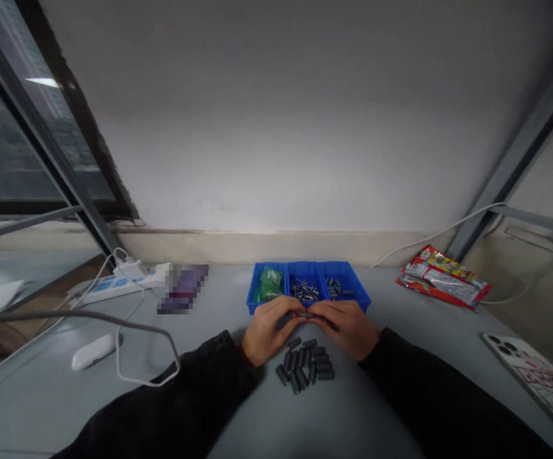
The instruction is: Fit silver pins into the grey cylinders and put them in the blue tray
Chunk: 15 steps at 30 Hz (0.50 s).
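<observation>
My left hand [269, 331] and my right hand [347, 328] meet in front of three blue bins [307, 268]. Both are closed around a small dark cylindrical part [306, 315] held between their fingertips. Just below the hands lies a pile of several dark grey cylinders [305, 366] on the grey table. The left bin holds green pieces [269, 284], the middle one small metal pins [303, 290], the right one a few dark parts [336, 287]. Black sleeves cover both arms.
A white power strip [118, 287] with a plugged charger lies at the left, with a white case [92, 352] and grey cable nearby. A red snack packet [443, 277] sits at the right, a phone [539, 376] at the right edge. A wall stands behind.
</observation>
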{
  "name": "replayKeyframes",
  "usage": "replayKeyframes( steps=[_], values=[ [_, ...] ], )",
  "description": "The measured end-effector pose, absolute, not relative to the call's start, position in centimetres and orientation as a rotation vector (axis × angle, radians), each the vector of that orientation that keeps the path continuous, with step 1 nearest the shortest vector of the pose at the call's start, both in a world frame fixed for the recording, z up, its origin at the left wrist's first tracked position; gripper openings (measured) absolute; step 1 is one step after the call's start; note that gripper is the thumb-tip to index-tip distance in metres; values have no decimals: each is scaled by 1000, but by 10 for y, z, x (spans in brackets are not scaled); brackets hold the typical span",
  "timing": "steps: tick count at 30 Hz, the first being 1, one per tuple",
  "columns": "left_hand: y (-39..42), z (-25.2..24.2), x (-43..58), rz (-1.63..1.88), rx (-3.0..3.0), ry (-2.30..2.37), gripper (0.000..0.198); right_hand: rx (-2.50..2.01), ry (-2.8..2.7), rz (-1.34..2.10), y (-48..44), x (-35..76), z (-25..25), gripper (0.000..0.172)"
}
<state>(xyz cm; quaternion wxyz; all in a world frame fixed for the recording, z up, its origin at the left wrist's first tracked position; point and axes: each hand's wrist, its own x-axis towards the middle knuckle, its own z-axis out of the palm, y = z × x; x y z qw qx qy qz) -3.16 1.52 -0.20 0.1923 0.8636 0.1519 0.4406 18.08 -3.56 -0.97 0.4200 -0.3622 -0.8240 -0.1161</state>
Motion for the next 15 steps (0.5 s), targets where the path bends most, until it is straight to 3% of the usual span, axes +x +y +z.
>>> replayKeyframes(
  steps=[15],
  values=[
    [14,-6,-34,1253,2391,457,13,-913,-1970,-291,-41,174,-3,15]
  ],
)
